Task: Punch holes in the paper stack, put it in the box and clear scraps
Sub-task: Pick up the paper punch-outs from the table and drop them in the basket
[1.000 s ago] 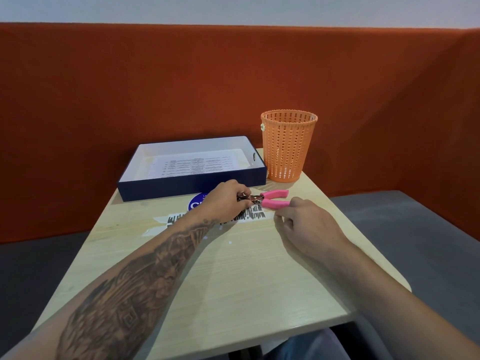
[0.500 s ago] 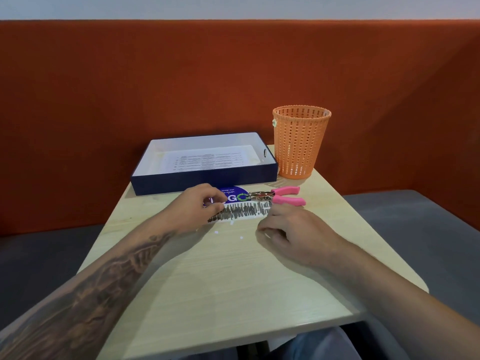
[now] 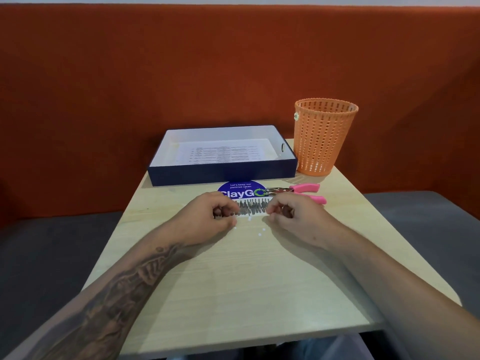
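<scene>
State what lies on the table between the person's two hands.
Head view: a dark-barred white strip and, nearer, tiny white scraps lie between left hand and right hand.

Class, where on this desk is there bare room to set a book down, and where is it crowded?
Bare: the near table between the forearms. Crowded: the far end, with box, basket, punch, left hand, right hand and scraps.

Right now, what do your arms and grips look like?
No sleeves are in view. The left forearm carries a dark patterned tattoo from near the wrist toward the elbow; the right forearm shows none. The left grip and right grip are bare hands: no gloves or watch visible.
</scene>
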Tool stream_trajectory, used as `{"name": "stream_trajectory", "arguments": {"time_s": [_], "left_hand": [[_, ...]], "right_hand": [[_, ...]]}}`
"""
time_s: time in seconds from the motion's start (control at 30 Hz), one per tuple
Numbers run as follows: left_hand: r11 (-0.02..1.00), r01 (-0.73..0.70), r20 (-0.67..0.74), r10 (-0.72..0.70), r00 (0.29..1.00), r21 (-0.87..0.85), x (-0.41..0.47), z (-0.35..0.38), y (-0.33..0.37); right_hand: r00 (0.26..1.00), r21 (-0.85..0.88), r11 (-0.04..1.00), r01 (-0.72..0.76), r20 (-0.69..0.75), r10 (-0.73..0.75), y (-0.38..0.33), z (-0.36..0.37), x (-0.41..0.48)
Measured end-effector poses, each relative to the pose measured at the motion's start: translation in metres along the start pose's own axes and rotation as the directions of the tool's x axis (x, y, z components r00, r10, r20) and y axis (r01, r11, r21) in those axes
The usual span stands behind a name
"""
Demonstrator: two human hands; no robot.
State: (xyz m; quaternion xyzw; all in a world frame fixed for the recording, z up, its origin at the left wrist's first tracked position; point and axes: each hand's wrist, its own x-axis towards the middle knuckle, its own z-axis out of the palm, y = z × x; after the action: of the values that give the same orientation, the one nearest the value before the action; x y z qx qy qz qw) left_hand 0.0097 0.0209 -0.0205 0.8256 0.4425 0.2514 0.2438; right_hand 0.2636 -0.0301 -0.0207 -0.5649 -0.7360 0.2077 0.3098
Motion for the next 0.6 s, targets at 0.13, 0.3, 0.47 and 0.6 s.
{"name": "stream_trajectory", "arguments": {"time_s": [0.13,0.3,0.47,0.6], "left_hand": [[0.998,-0.035,0.017,0.035,0.999,0.05,-0.001,0.002,0.002],[0.992,-0.064,0.025,0.061,0.998,0.11,0.0,0.007,0.005],[0.991,-0.066,0.044,0.062,0.997,0.116,-0.003,0.006,0.008],[0.989,-0.083,0.091,0.071,0.993,0.125,-0.005,0.008,0.013]], "right_hand": [[0.994,-0.185,0.982,-0.023,-0.111,0.003,0.009,-0.003,-0.005],[0.996,-0.278,0.96,0.013,-0.078,-0.036,0.003,-0.001,-0.008],[0.999,-0.197,0.98,0.042,-0.01,-0.045,-0.003,-0.002,-0.014],[0.997,-0.105,0.992,0.065,0.052,-0.06,-0.006,0.001,-0.015]]}}
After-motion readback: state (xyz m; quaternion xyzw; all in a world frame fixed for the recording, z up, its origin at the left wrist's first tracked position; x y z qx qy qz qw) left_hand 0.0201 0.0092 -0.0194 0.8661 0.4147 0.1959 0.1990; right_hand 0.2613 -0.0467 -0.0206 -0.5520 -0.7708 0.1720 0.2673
